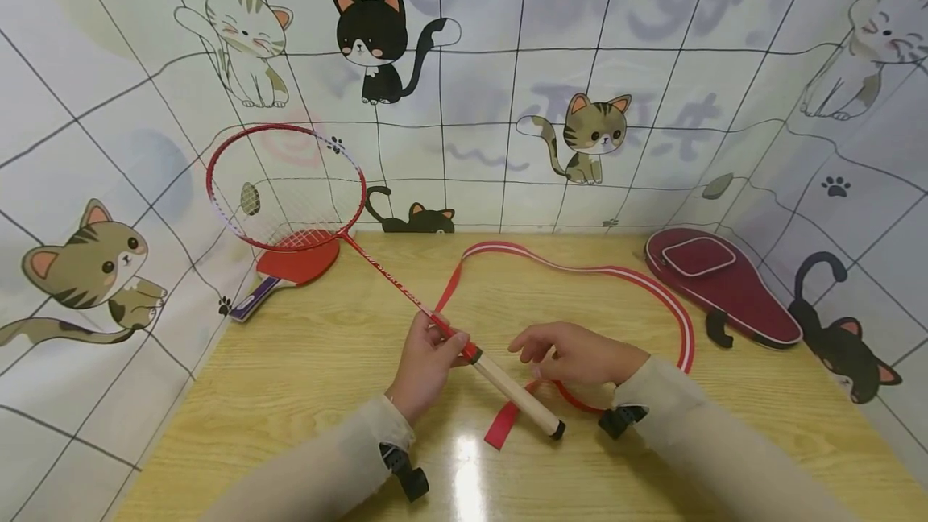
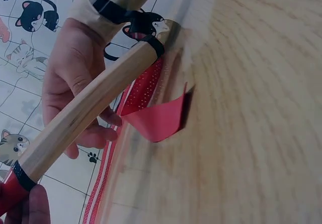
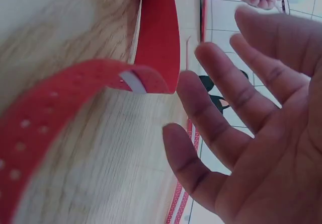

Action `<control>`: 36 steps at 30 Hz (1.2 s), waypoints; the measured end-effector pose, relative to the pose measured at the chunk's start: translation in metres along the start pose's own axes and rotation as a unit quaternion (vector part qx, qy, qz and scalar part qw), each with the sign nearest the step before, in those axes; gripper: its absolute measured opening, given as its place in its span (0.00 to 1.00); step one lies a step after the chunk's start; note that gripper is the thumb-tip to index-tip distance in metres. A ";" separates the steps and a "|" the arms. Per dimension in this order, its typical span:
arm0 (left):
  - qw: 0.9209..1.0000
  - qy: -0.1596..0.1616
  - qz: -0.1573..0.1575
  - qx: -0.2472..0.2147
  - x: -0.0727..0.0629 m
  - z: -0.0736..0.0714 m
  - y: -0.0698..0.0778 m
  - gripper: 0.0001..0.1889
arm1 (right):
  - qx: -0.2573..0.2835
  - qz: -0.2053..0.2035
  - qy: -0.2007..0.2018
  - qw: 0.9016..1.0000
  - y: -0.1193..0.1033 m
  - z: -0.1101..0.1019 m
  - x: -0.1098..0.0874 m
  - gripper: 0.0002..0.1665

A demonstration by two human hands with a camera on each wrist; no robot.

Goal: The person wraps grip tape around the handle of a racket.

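Observation:
A badminton racket (image 1: 387, 276) slants across the middle of the head view, its strung head up at the left and its bare wooden handle (image 1: 511, 391) pointing toward me. My left hand (image 1: 424, 365) pinches the lower red shaft, just above the black band. To the right of the handle, my right hand (image 1: 573, 351) hovers with relaxed fingers and nothing in them. A long red perforated grip tape (image 1: 685, 325) with a white stripe loops over the table. One tape end (image 3: 158, 38) stands up beside my right fingertips in the right wrist view; another stretch passes under the handle.
A red table tennis bat (image 1: 308, 264) lies behind the racket head at the back left. At the back right is a dark red racket case (image 1: 725, 288) with a zipped pocket. Cat-patterned cloth walls (image 1: 478, 95) enclose the wooden table (image 1: 290, 401) on three sides.

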State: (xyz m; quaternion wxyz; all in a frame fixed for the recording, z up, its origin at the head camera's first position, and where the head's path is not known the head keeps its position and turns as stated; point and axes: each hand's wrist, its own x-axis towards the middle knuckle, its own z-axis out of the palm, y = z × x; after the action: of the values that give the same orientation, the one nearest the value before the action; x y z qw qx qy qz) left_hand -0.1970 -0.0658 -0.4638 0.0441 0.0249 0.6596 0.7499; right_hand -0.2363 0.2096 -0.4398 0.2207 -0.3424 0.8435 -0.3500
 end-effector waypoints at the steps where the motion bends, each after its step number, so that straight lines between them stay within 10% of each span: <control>1: 1.000 -0.001 -0.002 -0.001 0.000 0.000 -0.001 0.16 | 0.000 0.005 -0.014 1.000 0.000 -0.001 0.001 0.24; 17: 1.000 -0.012 -0.005 -0.001 -0.004 0.001 -0.003 0.16 | -0.046 0.004 -0.072 0.996 0.003 0.017 0.029 0.20; 36: 1.000 0.002 -0.001 0.019 0.000 0.003 -0.002 0.16 | 0.100 -0.007 0.104 0.989 -0.024 -0.020 0.019 0.21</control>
State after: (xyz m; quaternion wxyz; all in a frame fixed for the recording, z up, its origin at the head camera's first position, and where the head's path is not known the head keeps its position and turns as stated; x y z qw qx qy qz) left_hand -0.1966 -0.0628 -0.4655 0.0429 0.0242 0.6742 0.7369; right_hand -0.2515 0.1918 -0.4114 0.1627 -0.2858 0.8202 -0.4681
